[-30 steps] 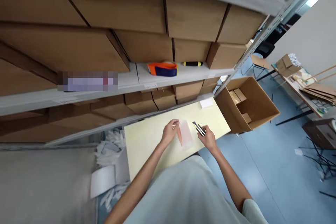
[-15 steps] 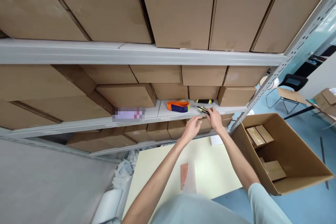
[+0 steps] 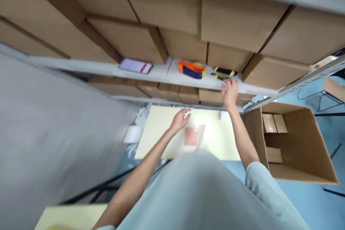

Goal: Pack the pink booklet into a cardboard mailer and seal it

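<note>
I see a person in a light blue top by a big shelf (image 3: 159, 73). The right hand (image 3: 230, 91) is at the front edge of the shelf, on the right side. Just past its fingertips lies a small cutter (image 3: 221, 76), black and yellow, pointing left. The fingers are right by the near end of it, but they hide that part, so I cannot tell if they pinch it or only touch it.

Right behind the cutter, a bit farther back, is a black and yellow tool (image 3: 226, 71). To the left of both is a fat orange and blue ring (image 3: 192, 69). More to the left, a phone (image 3: 135, 65) lies flat at the edge. Brown boxes (image 3: 175, 10) stand behind all of these.

The left hand (image 3: 181, 120) is lower down, over the pale yellow table (image 3: 156, 129). Its fingers are a bit bent, the thumb is apart from them, and I see nothing in it. It is well apart from the cutter, which is farther away and to the right. A pink card (image 3: 191, 136) lies on the table, nearer and to the right of this hand. A see-through sheet (image 3: 201, 136) is just right of the card.

Right of the table is a big open box (image 3: 299, 151) with small brown boxes (image 3: 273, 155) inside.
</note>
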### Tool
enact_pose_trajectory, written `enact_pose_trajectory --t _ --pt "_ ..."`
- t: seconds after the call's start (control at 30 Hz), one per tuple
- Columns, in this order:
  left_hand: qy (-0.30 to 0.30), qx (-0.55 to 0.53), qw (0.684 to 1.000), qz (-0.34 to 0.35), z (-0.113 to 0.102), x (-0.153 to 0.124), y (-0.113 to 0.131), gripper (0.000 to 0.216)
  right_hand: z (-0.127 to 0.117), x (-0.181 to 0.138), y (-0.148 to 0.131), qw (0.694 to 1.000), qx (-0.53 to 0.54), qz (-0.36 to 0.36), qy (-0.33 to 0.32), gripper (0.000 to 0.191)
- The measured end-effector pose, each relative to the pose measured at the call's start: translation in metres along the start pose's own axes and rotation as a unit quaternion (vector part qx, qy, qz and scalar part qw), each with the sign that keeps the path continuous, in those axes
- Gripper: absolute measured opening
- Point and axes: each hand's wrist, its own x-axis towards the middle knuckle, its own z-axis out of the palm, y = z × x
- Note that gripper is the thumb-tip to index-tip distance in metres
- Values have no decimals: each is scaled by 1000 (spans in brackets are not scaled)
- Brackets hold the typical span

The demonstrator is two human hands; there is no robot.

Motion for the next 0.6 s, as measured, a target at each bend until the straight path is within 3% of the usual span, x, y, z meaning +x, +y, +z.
enact_pose_trajectory --t 0.07,0.1,0.17,0.2,0.3,0.37,0.43,0.6 --pt "-18 -1 995 -94 2 -35 -41 35 22 -60 15 997 56 48 -3 39" --pt "-28 1 990 -139 3 -54 -59 35 32 -97 21 992 78 93 -39 41" --pt "-50 4 977 -208 7 -89 -88 35 48 -174 28 959 101 211 -163 42" --pt "-61 6 971 -232 10 -105 -100 35 54 -211 27 926 108 259 -252 42" --pt "-100 6 957 -274 26 -135 -120 30 67 -296 14 879 130 287 -358 38" --pt "-123 3 951 -283 41 -139 -126 27 76 -324 0 868 140 285 -382 39" --pt "-140 0 949 -282 57 -134 -129 27 84 -333 -13 865 145 279 -390 42" --pt "-171 -5 948 -269 89 -110 -126 29 103 -318 -44 872 153 250 -393 54"
